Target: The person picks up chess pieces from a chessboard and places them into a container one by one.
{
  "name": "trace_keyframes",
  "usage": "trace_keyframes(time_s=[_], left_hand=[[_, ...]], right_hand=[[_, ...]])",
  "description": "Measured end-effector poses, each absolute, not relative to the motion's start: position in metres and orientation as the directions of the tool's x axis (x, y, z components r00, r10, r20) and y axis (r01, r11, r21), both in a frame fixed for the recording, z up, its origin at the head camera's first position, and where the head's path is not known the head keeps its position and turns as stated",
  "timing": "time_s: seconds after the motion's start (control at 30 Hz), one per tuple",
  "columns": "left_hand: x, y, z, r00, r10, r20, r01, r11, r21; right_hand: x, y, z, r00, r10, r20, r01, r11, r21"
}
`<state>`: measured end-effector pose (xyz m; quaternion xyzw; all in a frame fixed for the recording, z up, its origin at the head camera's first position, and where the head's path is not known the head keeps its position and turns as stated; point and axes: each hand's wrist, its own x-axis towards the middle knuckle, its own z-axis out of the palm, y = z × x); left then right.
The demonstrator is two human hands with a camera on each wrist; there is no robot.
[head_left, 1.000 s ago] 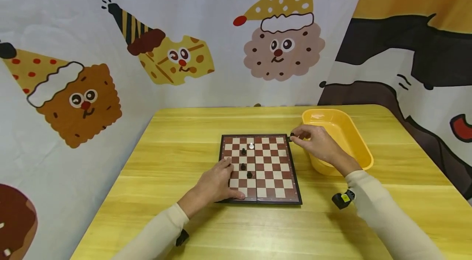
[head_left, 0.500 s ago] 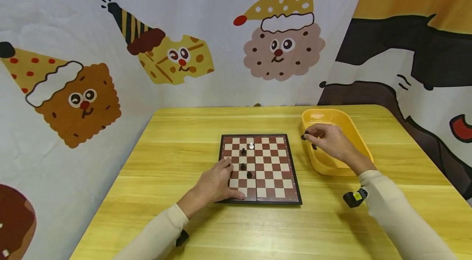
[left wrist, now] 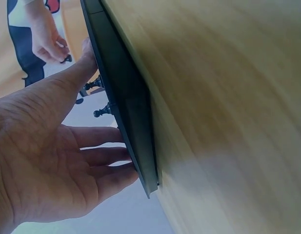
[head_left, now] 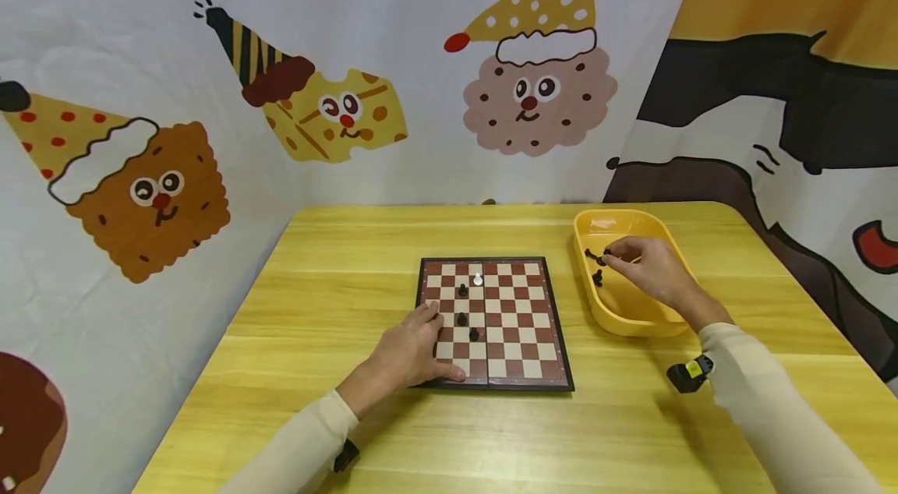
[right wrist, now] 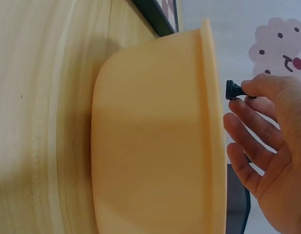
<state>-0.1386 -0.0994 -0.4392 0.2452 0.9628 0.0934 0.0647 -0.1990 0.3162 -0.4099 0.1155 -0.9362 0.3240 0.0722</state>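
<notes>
My left hand (head_left: 410, 344) rests on the left side of the chessboard (head_left: 522, 315), its thumb on the near edge. In the left wrist view, the fingers (left wrist: 109, 180) lie extended against the board's rim. On the board stand a white chess piece (head_left: 478, 280) and black pawns (head_left: 461, 319). Over the yellow tray (head_left: 627, 328), my right hand (head_left: 651, 269) pinches a black chess piece (right wrist: 232, 90) between thumb and fingertips, the other fingers loosely bent. More black pieces (head_left: 597, 278) lie inside the tray, partly hidden by that hand.
The chessboard and tray stand side by side on a wooden table (head_left: 337, 245), with a gap between them. Behind hangs a cloth (head_left: 421, 167) printed with cartoon figures. A small black wrist device (head_left: 687, 375) sits on the right sleeve.
My right hand has moved right from the board's far right corner to above the tray, still pinching a black piece. My left hand has stayed on the board.
</notes>
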Motion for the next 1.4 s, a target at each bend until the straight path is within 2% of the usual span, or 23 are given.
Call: trace_keyframes(time_s=[0.23,0.67,1.07,1.4], left_hand=[[-0.138,-0.098,-0.441,-0.875,0.473,-0.102,0.446,0.871,0.206],[-0.139,-0.097,-0.441,-0.877,0.476,-0.063,0.454,0.865,0.211],[-0.140,-0.099,-0.439,-0.878,0.474,-0.072,0.452,0.869,0.202],[-0.139,-0.101,-0.441,-0.875,0.480,-0.060,0.460,0.864,0.204]], right_hand=[[-0.204,0.319,-0.417,-0.972,-0.175,0.160,-0.236,0.787,-0.570],[-0.214,0.320,-0.419,-0.982,-0.177,0.061,-0.180,0.802,-0.570],[-0.210,0.328,-0.409,-0.990,-0.123,0.071,-0.141,0.774,-0.617],[-0.203,0.322,-0.410,-0.985,-0.133,0.110,-0.173,0.749,-0.639]])
